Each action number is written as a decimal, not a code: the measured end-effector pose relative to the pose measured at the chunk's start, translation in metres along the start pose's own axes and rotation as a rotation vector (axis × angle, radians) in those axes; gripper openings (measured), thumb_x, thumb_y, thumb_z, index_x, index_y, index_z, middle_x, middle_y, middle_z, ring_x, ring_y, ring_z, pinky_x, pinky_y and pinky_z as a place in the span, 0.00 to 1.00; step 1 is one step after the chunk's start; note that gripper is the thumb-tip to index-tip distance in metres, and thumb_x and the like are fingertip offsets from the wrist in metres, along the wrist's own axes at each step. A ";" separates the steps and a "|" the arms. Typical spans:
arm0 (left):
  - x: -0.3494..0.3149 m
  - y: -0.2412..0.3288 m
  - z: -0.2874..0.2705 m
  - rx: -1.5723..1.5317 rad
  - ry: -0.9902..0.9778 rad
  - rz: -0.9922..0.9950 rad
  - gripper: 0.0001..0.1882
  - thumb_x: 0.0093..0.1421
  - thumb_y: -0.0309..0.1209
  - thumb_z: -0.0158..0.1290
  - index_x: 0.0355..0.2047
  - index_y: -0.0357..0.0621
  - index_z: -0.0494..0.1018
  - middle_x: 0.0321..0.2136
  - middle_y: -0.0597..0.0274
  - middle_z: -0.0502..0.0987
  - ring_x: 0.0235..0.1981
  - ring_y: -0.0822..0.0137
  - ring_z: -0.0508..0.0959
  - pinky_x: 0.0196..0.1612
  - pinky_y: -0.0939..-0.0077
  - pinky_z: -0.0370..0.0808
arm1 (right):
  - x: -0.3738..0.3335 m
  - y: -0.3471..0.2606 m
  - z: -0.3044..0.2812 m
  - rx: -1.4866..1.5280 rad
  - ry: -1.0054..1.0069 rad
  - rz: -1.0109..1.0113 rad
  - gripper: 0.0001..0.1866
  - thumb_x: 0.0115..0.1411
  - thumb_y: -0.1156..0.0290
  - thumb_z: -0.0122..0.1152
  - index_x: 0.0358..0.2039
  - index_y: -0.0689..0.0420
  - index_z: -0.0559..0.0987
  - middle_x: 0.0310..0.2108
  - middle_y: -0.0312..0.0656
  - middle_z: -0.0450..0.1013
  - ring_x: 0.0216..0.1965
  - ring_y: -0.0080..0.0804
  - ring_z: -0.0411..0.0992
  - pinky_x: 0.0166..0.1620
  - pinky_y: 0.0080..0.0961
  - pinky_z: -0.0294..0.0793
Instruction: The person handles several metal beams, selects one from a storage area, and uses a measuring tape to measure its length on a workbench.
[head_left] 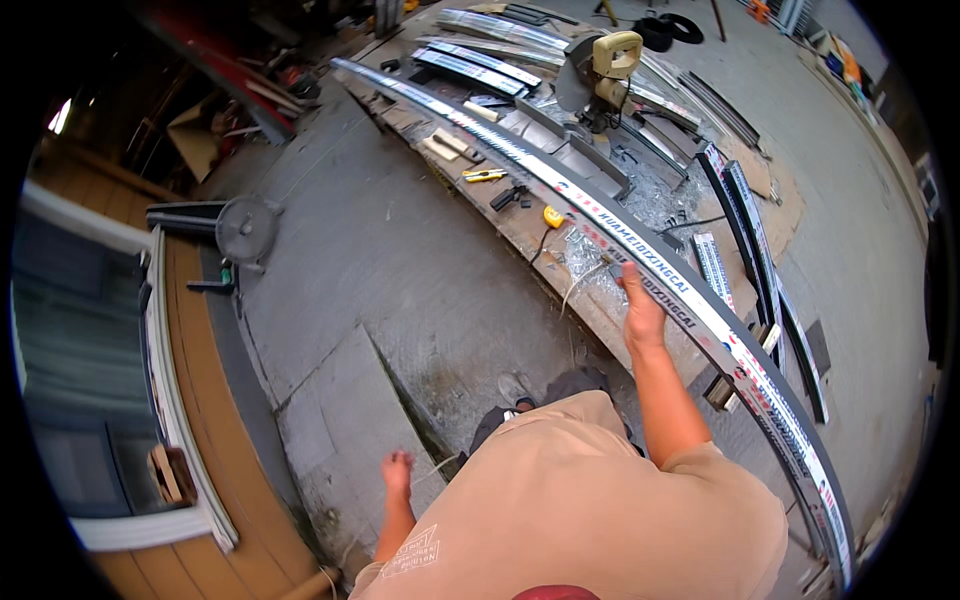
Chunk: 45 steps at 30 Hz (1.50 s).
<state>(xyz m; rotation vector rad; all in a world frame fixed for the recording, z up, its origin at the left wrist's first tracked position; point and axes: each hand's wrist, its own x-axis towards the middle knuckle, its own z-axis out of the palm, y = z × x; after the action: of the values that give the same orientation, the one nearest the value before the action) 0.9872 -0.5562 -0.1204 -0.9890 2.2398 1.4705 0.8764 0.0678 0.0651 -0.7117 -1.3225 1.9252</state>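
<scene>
Over the table (pixel 515 230), the long profile (pixel 650 255) runs far-left to near-right. Your right hand (pixel 645 318) grips its near edge; left hand (pixel 397 464) hangs well apart, loosely curled, looks empty.

Tan shirt (pixel 600 500), dark trousers (pixel 577 382)
Short sleeves (pixel 735 485), white outlined print (pixel 414 551) on the shirt's left side, a greyish shoe (pixel 513 388) by the trousers; left hand (pixel 397 466) and right hand (pixel 644 312) bare; a rounded dark red edge (pixel 555 593), its kind unclear, lowest of all
</scene>
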 end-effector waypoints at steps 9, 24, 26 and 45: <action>0.126 0.389 0.109 0.012 -0.274 0.620 0.18 0.73 0.30 0.50 0.59 0.32 0.72 0.48 0.48 0.81 0.47 0.64 0.82 0.54 0.69 0.79 | 0.032 0.061 0.112 0.013 -0.022 0.123 0.24 0.63 0.62 0.74 0.55 0.58 0.78 0.51 0.37 0.77 0.51 0.29 0.72 0.56 0.28 0.71; 0.199 0.649 0.305 0.666 -0.633 1.249 0.32 0.57 0.24 0.63 0.63 0.42 0.70 0.57 0.47 0.76 0.58 0.51 0.76 0.61 0.58 0.73 | 0.144 0.142 0.183 0.100 -0.001 0.477 0.25 0.65 0.58 0.71 0.56 0.61 0.80 0.54 0.37 0.77 0.55 0.29 0.72 0.62 0.30 0.69; 0.217 0.689 0.334 0.836 -0.619 1.509 0.41 0.51 0.24 0.68 0.67 0.43 0.67 0.64 0.44 0.69 0.66 0.42 0.67 0.70 0.53 0.62 | 0.157 0.156 0.190 0.191 -0.042 0.364 0.22 0.64 0.62 0.72 0.55 0.59 0.81 0.53 0.39 0.79 0.54 0.28 0.73 0.61 0.30 0.70; 0.352 0.837 0.527 1.298 -0.996 1.829 0.49 0.33 0.33 0.77 0.58 0.37 0.68 0.49 0.45 0.72 0.53 0.40 0.71 0.57 0.50 0.68 | 0.231 0.270 0.247 0.957 0.251 0.319 0.24 0.68 0.52 0.65 0.55 0.55 0.77 0.52 0.41 0.77 0.58 0.36 0.73 0.61 0.40 0.74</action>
<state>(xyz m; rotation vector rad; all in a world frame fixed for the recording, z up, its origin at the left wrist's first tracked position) 0.0974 -0.0183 0.0274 1.9878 2.0069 0.0461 0.4856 0.0425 -0.1204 -0.6343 -0.0519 2.2953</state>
